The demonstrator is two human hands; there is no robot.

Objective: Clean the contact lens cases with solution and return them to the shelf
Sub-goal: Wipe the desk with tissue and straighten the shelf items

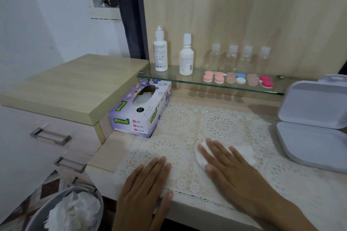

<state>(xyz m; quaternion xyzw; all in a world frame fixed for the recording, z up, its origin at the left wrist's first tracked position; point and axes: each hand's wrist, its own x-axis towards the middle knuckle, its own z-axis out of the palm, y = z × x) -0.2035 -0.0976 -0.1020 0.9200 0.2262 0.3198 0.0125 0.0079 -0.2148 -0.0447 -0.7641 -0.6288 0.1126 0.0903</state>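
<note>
Several contact lens cases stand in a row on the glass shelf (pixel 189 82): two pink (pixel 214 77), a beige one (pixel 231 78), a blue and white one (pixel 241 78), another beige (pixel 252 79) and a red one (pixel 266 81). Two white solution bottles (pixel 160 50) (pixel 186 56) stand on the shelf's left part. My right hand (pixel 231 165) lies flat with straight fingers on a white tissue (pixel 246 153) spread on the lace mat (pixel 216 125). My left hand (pixel 148 184) rests flat on the mat near the front edge, holding nothing.
Several small clear bottles (pixel 239 56) stand behind the cases. A purple tissue box (pixel 140 108) sits at the left of the desk, an open white plastic box (pixel 315 124) at the right. A bin with crumpled tissues (pixel 69 210) stands below left, beside a drawer cabinet (pixel 62 84).
</note>
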